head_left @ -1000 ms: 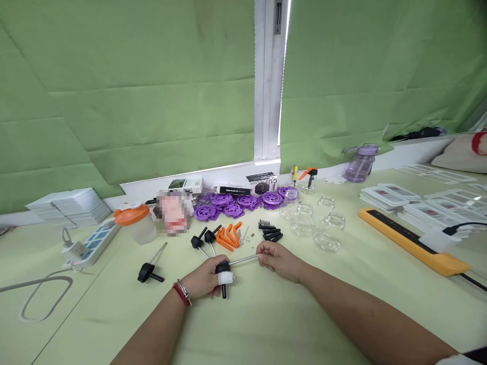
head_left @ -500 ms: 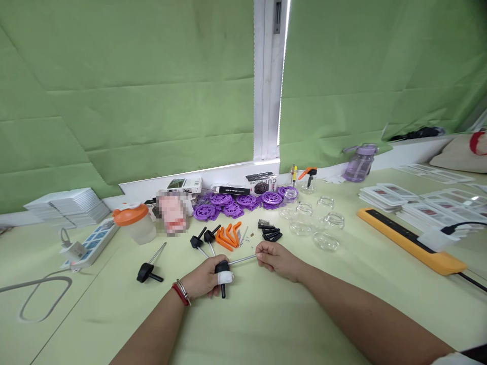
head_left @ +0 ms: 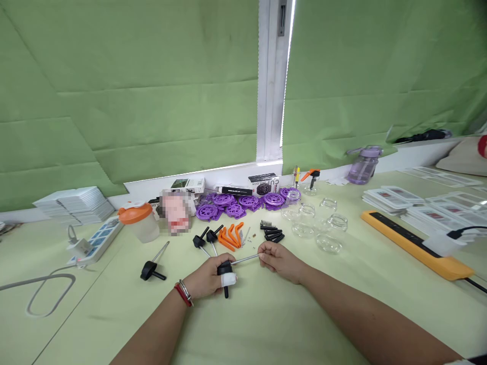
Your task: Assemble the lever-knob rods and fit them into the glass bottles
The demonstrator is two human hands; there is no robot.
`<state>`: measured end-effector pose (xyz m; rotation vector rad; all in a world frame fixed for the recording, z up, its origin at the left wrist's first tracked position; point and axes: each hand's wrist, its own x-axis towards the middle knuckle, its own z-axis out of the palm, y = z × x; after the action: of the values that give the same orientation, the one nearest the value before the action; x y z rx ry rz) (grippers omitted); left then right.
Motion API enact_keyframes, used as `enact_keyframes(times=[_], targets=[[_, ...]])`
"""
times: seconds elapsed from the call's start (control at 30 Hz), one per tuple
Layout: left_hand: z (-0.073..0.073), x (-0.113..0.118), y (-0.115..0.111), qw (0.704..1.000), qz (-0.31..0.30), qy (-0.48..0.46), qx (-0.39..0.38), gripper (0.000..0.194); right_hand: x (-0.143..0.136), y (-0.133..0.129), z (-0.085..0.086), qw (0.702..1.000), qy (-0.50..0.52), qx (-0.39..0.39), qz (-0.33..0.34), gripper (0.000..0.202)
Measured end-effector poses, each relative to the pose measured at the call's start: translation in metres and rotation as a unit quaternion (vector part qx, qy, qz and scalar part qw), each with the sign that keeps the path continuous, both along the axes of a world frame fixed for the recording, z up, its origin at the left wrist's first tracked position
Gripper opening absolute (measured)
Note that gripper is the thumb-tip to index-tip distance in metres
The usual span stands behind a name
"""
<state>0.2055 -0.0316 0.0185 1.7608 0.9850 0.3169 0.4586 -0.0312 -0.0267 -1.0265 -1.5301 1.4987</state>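
My left hand, its thumb wrapped in white tape, is closed around a black cap with a black stub pointing toward me. A thin metal rod runs from this cap to the right. My right hand pinches the rod's far end between thumb and fingertips. Just beyond my left hand lie two similar black caps with rods, and another black cap rests farther left. Orange levers, small metal pins and black tubes lie behind my hands.
Clear glass jars stand behind my right hand. Purple wheel-shaped parts line the back near boxes. An orange-lidded cup and white power strip are left; a yellow power strip and stacked cards are right.
The view has shifted slightly, so everything sits a little farther right in the picture. Both hands keep their hold on the cap and rod, with no clear movement between them.
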Motion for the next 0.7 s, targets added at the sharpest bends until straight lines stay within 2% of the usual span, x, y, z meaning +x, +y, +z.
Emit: enact_keyframes(times=[0.1,0.17,0.23,0.27,0.3,0.33,0.37,0.47,0.53,0.7], targets=[[0.014,-0.008,0.001,0.987,0.038,-0.005,0.153,0.032,0.001,-0.001,0.0,1.0,-0.014,0.011,-0.007,0.04],[0.026,-0.021,0.005,0.951,0.144,0.01,0.272,0.03,0.002,-0.001,0.0,1.0,-0.023,0.013,-0.008,0.041],[0.037,-0.039,0.01,0.871,0.285,0.082,0.393,0.03,0.002,0.0,-0.001,0.999,-0.032,0.012,-0.005,0.041],[0.042,-0.049,0.012,0.824,0.357,0.151,0.413,0.031,0.002,0.0,-0.001,0.999,-0.035,0.012,-0.003,0.04],[0.045,-0.058,0.015,0.779,0.423,0.231,0.4,0.034,0.002,0.0,-0.002,0.999,-0.038,0.013,-0.002,0.04],[0.047,-0.067,0.017,0.757,0.451,0.299,0.366,0.037,0.002,0.0,-0.002,0.999,-0.04,0.015,-0.001,0.039],[0.048,-0.075,0.019,0.754,0.45,0.352,0.324,0.04,0.003,0.0,-0.002,0.999,-0.041,0.016,0.0,0.039],[0.044,-0.09,0.024,0.779,0.387,0.435,0.234,0.041,0.003,0.0,-0.002,0.999,-0.045,0.015,-0.001,0.038],[0.038,-0.092,0.025,0.779,0.349,0.47,0.226,0.039,0.003,-0.001,-0.001,0.999,-0.05,0.016,0.0,0.037],[0.022,-0.086,0.028,0.756,0.293,0.534,0.24,0.037,0.003,-0.002,0.002,0.997,-0.07,0.017,0.002,0.036]])
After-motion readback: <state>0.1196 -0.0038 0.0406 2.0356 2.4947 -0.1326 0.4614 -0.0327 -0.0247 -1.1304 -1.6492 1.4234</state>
